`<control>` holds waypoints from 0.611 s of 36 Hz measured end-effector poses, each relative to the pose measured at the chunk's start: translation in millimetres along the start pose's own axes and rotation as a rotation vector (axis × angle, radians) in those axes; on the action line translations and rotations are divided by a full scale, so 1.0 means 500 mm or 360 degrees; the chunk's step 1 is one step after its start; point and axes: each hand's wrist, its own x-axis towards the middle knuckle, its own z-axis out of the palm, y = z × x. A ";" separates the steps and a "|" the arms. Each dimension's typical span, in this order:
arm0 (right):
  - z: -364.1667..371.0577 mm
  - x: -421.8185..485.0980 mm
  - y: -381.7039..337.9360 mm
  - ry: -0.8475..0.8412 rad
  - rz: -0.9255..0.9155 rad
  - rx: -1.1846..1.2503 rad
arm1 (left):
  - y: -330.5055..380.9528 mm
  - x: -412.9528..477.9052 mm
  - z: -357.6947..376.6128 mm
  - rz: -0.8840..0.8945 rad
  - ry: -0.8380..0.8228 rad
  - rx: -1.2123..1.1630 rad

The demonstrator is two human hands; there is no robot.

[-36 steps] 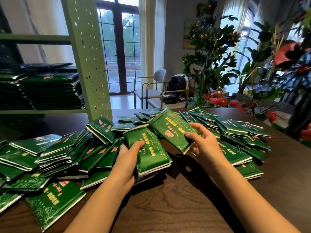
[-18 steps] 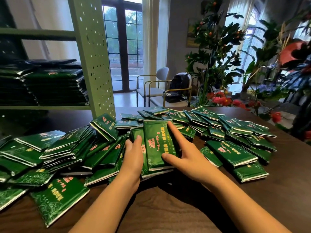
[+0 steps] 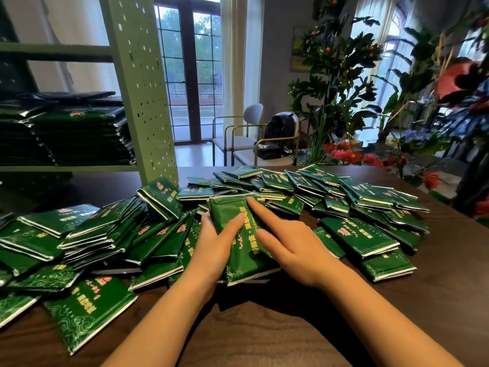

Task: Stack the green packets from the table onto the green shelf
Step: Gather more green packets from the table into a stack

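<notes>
Fig.: packet stack point(image 3: 229, 211) mid-table point(image 3: 264, 329), long axis running away from me. L hand point(image 3: 214, 247) grips its left edge, thumb atop; R hand point(image 3: 291, 247) flat, fingers straight, pressing. By my judgement the green shelf point(image 3: 140, 102), back-left, is nearer L.

Dark wooden table point(image 3: 436, 300), green packets point(image 3: 357, 235) strewn across, green shelf point(image 3: 143, 102) holding stacked packets point(image 3: 79, 136)

- green packets point(image 3: 357, 235): glossy, red/yellow print, loose overlapping heap across table point(image 3: 264, 329).
- small stack point(image 3: 246, 260): heap centre, lying flat.
- green shelf point(image 3: 137, 102): perforated upright, rear L, w/ neat packet piles point(image 3: 79, 139) on it.
</notes>
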 end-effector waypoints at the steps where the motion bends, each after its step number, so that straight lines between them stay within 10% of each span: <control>1: -0.002 0.001 0.003 0.0078 0.0016 0.0043 | -0.004 0.003 0.000 0.0009 -0.0001 -0.0007; 7: -0.031 0.005 0.036 0.0478 0.0438 -0.0041 | 0.003 -0.001 0.002 0.0116 0.0095 -0.0005; 22: -0.108 -0.037 0.164 -0.0153 0.1491 -0.0556 | -0.010 0.009 0.003 0.0100 0.0069 -0.0023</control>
